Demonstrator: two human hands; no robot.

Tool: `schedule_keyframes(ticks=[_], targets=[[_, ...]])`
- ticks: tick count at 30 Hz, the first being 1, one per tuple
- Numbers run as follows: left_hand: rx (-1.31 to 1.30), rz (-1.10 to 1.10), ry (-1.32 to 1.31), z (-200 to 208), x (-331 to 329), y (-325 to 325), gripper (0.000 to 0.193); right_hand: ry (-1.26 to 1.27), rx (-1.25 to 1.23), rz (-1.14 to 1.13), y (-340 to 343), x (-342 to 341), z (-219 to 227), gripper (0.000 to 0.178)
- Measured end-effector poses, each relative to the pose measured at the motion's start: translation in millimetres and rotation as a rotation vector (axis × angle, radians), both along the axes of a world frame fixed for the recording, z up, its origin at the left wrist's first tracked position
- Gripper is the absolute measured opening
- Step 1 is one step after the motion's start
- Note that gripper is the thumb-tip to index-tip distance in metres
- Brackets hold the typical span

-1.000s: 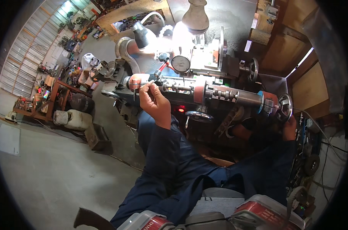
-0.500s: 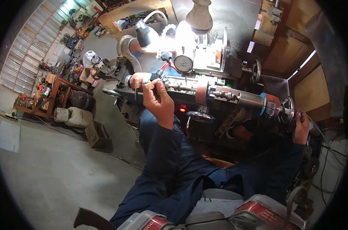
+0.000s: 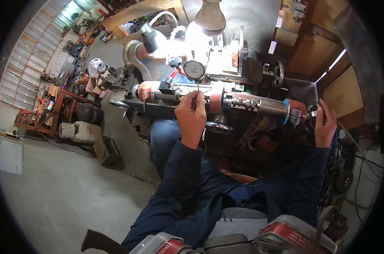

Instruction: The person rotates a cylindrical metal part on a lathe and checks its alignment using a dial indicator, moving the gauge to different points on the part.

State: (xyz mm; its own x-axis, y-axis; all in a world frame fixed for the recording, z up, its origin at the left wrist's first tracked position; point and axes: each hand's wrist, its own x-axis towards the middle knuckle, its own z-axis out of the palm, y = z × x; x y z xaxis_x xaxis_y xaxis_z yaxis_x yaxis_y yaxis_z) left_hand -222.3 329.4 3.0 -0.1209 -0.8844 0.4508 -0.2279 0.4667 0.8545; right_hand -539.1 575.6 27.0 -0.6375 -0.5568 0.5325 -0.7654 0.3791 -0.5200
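A lobed metal shaft (image 3: 244, 103) lies along the bench machine, passing through orange-red holders (image 3: 216, 101). My left hand (image 3: 191, 118) is closed in a pinch at the shaft's left part, just under the dial gauge (image 3: 194, 70); the fingers hide most of the contact. The gauge hangs from a red and black arm (image 3: 173, 76). At the right end, my right hand (image 3: 325, 125) has its fingers curled at the rim of a small metal handwheel (image 3: 312, 111), partly covering it.
Two lamps, one black (image 3: 153, 39) and one beige (image 3: 210, 19), light the machine. A larger handwheel (image 3: 217, 128) juts toward my knees. On the floor at left are a pale gas cylinder (image 3: 85, 132) and a metal box (image 3: 107, 149). Wooden panels (image 3: 346, 95) stand at right.
My left hand has moved right along the shaft, from the left holder to beneath the gauge. My right hand has shifted up and slightly left on the end handwheel. The view has shifted slightly.
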Motion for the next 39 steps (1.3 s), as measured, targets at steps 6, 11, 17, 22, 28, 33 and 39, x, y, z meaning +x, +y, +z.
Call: schedule_keyframes(ticks=[6, 11, 17, 22, 28, 33, 39], targets=[[0.053, -0.017, -0.02, 2, 2, 0, 0.015, 0.284, -0.112, -0.007, 6, 16, -17, 0.03], [-0.053, 0.004, -0.12, 9, 2, 1, 0.013, 0.367, -0.147, -0.03, 5, 21, -25, 0.033], [-0.135, 0.046, -0.284, 19, 2, 5, 0.011, 0.402, -0.15, -0.052, 6, 23, -29, 0.034], [-0.098, 0.12, -0.318, 22, -7, 6, 0.015, 0.405, -0.174, -0.051, 8, 26, -32, 0.036], [-0.187, 0.201, -0.512, 21, -13, 3, 0.017, 0.366, -0.186, -0.054, 10, 27, -36, 0.036], [-0.244, 0.155, -0.535, 22, -8, 6, 0.014, 0.39, -0.17, -0.062, 10, 25, -36, 0.035], [-0.113, 0.13, -0.339, 21, -10, 16, 0.013, 0.333, -0.145, -0.074, 11, 30, -34, 0.034]])
